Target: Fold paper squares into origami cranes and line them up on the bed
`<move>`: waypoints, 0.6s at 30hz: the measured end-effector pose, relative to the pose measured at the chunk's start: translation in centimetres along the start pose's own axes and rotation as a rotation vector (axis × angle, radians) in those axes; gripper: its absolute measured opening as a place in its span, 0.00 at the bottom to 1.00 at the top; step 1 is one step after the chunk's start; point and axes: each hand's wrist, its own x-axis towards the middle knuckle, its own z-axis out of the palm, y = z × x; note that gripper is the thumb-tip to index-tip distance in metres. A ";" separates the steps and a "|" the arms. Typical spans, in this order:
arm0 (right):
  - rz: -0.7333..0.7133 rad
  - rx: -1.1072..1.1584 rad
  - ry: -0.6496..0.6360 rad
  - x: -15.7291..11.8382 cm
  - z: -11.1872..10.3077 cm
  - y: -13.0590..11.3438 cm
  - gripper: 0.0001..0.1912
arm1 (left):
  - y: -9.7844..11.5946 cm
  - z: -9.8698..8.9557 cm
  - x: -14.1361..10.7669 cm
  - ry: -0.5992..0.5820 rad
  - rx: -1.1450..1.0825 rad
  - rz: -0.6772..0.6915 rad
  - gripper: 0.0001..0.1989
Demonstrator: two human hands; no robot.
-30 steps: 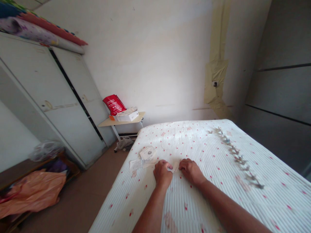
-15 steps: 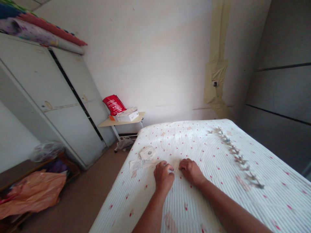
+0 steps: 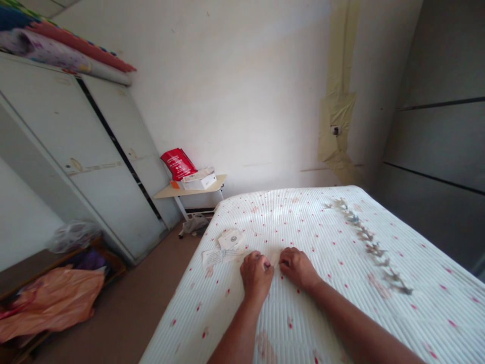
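Note:
My left hand (image 3: 256,273) rests low over the quilted bed cover (image 3: 314,313), fingers curled and closed. Close by on its right, my right hand (image 3: 297,267) is closed too, thumb and fingers pinched. A thin, pale piece of paper (image 3: 273,259) shows faintly between the two hands; most of it is hidden by the fingers. Just beyond the left hand lie a printed paper strip (image 3: 212,258) and a whitish paper piece with a round dark mark (image 3: 232,238). Along the right of the bed runs a row of several small folded figures (image 3: 367,234), like paper cranes.
Past the bed's far left corner stands a small table (image 3: 166,192) with a red bag (image 3: 179,164) and a white box (image 3: 200,183). Grey cabinets (image 3: 102,187) line the left. An orange plastic bag (image 3: 56,298) lies at lower left. A wall (image 3: 242,101) rises behind.
My left hand has turned slightly, its thumb shifting a little to the right; the pale bit at its fingers shows less. The right hand is nearly unmoved.

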 end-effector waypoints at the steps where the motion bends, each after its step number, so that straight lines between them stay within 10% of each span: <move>1: 0.014 0.003 -0.001 0.1 0.0 0.0 0.08 | 0.0 0.0 0.0 0.000 0.003 0.001 0.03; 18: 0.148 -0.076 0.033 0.7 0.9 -0.7 0.04 | -0.1 0.2 0.0 0.010 0.009 0.009 0.02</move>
